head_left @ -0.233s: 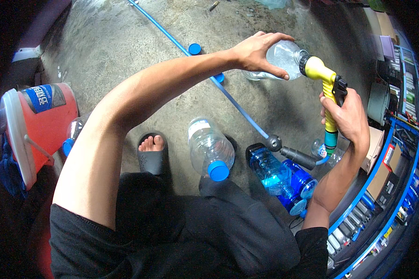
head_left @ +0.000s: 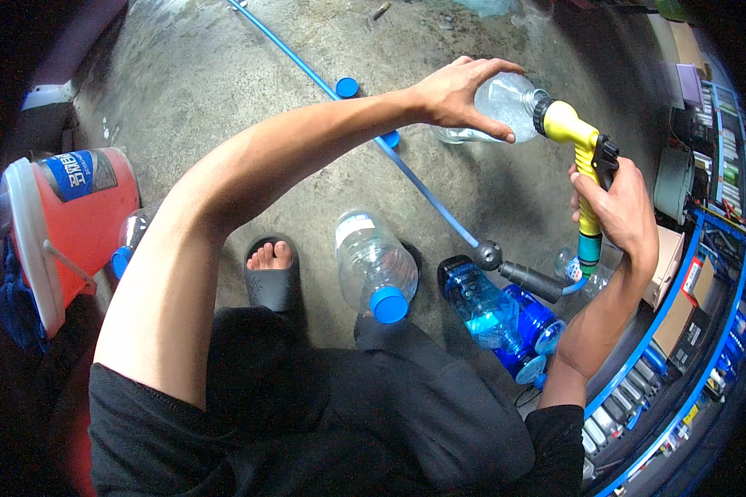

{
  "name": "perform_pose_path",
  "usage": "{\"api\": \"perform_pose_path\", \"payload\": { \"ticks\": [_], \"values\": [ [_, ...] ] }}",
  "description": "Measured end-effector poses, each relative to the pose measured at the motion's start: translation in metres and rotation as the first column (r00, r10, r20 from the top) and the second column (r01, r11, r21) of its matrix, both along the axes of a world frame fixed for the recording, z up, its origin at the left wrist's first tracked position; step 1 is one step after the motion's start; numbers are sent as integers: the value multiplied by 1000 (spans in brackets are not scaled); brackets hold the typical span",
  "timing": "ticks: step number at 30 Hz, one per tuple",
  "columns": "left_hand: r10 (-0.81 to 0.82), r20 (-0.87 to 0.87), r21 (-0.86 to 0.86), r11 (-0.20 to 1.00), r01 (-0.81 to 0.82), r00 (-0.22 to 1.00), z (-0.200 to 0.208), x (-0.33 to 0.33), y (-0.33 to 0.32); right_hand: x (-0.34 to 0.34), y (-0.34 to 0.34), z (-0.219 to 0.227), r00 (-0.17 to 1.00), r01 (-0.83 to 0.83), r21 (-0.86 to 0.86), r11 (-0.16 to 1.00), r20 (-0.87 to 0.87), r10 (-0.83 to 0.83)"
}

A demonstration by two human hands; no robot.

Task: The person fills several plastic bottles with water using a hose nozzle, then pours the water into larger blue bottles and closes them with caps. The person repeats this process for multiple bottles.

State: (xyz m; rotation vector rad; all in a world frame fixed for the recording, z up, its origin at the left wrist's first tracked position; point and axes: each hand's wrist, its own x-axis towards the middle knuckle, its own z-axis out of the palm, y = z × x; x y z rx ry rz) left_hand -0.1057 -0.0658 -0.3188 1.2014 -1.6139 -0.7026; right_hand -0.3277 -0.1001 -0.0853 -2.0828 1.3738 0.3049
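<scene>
My left hand (head_left: 460, 95) reaches to the far right, its thumb and fingers spread around a clear plastic bottle (head_left: 506, 99). The bottle lies sideways in the grip, neck toward the right. At its mouth is the round black-rimmed head of a yellow hose spray gun (head_left: 587, 149); whether the two touch or the head sits just outside, I cannot tell. My right hand (head_left: 622, 207) is wrapped around the gun's handle, close to its black trigger. Below the grip, a teal connector (head_left: 588, 250) joins the gun to a blue hose.
A clear capped bottle (head_left: 375, 261) is by my foot, with blue bottles (head_left: 481, 302) to its right. Blue caps (head_left: 346, 87) lie beside a long blue pole (head_left: 427, 195) on the concrete. A red bucket (head_left: 112, 195) is at left, a blue-edged shelf (head_left: 638, 356) at right.
</scene>
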Motion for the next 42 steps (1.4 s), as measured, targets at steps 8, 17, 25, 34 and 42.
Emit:
{"api": "perform_pose_path", "payload": {
  "ticks": [8,17,25,34,42],
  "values": [
    [0,-3,-5,1000,0,1000,-1,-1,0,0,0,0,1000,9,5,1000,2,-9],
    [-3,-4,-11,1000,3,1000,-1,0,0,0,0,-1,1000,0,-4,1000,12,0],
    [1,-22,-19,1000,-2,1000,-2,0,-2,-1,0,-1,1000,15,11,1000,22,-15],
    [-4,-10,-13,1000,4,1000,-1,0,0,-2,0,-2,999,9,22,1000,48,-10],
    [5,-29,-33,999,-5,1000,-2,0,-2,-4,-1,-3,999,-1,9,1000,37,0]
  ]
}}
